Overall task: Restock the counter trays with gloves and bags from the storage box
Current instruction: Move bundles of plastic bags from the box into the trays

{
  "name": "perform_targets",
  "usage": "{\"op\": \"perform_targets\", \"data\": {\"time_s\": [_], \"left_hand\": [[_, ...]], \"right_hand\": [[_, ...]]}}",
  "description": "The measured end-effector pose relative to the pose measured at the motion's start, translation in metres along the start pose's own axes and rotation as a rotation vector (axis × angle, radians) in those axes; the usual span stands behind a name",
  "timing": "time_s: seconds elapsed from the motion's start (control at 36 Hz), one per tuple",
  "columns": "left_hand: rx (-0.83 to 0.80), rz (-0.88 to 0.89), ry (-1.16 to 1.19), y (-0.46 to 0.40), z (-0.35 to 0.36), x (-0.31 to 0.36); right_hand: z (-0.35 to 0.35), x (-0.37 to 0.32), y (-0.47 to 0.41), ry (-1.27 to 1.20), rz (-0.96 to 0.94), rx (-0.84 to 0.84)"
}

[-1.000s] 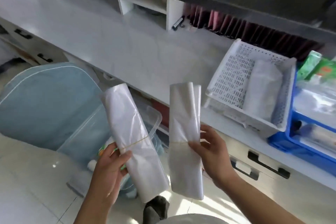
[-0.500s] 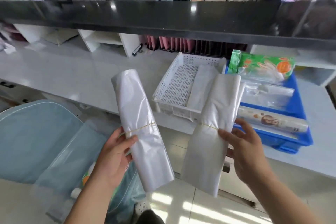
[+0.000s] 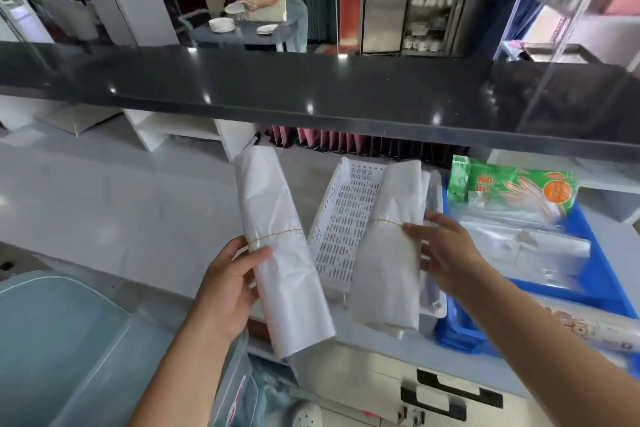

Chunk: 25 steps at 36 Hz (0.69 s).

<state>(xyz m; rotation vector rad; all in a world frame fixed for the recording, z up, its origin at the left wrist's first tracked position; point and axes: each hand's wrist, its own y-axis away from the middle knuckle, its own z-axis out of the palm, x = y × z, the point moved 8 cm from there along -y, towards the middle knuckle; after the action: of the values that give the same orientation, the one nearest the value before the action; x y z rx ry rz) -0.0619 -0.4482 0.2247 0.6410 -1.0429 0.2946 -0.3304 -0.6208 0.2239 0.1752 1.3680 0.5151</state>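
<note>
Grey-white desk [image 3: 114, 218] runs under a dark upper counter [image 3: 311, 87], carrying a blue tray [image 3: 595, 291] of clear packets and, just beside it on the left, a white perforated tray [image 3: 346, 232]. Over the white tray the right hand [image 3: 446, 253] holds a rolled bag bundle [image 3: 388, 270], fingers [image 3: 412, 229] fairly straight across its rubber band with the thumb behind. The left hand [image 3: 228, 284] grips a second bag bundle [image 3: 277, 253] over the desk edge, fingers curled round it just below the band. These rolls look light, soft and slippery, likely to sag at the ends; holding at the banded middle seems the surest grip. A green glove packet [image 3: 512, 187] sits at the blue tray's far end.
</note>
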Motion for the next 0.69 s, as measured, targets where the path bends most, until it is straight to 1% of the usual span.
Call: {"op": "perform_targets", "data": {"time_s": [0.14, 0.25, 0.33, 0.42, 0.44, 0.47, 0.56, 0.69], "left_hand": [[-0.054, -0.074, 0.016, -0.052, -0.017, 0.013], [-0.094, -0.106, 0.052, -0.093, -0.034, 0.023], [-0.105, -0.127, 0.054, -0.117, -0.045, 0.027], [-0.116, -0.15, 0.05, -0.132, -0.05, 0.025], [-0.121, -0.16, 0.047, -0.136, -0.051, 0.023], [-0.124, -0.171, 0.047, -0.139, -0.05, 0.021], [-0.139, -0.21, 0.047, -0.145, -0.043, 0.012], [-0.161, -0.243, 0.057, -0.152, -0.028, 0.004]], "right_hand": [[0.027, 0.012, -0.057, 0.06, 0.126, 0.086], [0.051, 0.014, -0.096, 0.114, 0.111, 0.102], [0.062, 0.026, -0.117, 0.329, 0.132, 0.133], [0.07, 0.045, -0.124, 0.7, 0.149, 0.144], [0.072, 0.049, -0.125, 0.783, 0.143, 0.158], [0.071, 0.052, -0.126, 0.815, 0.146, 0.182], [0.066, 0.059, -0.13, 0.759, 0.182, 0.231], [0.064, 0.063, -0.136, 0.74, 0.163, 0.205]]}}
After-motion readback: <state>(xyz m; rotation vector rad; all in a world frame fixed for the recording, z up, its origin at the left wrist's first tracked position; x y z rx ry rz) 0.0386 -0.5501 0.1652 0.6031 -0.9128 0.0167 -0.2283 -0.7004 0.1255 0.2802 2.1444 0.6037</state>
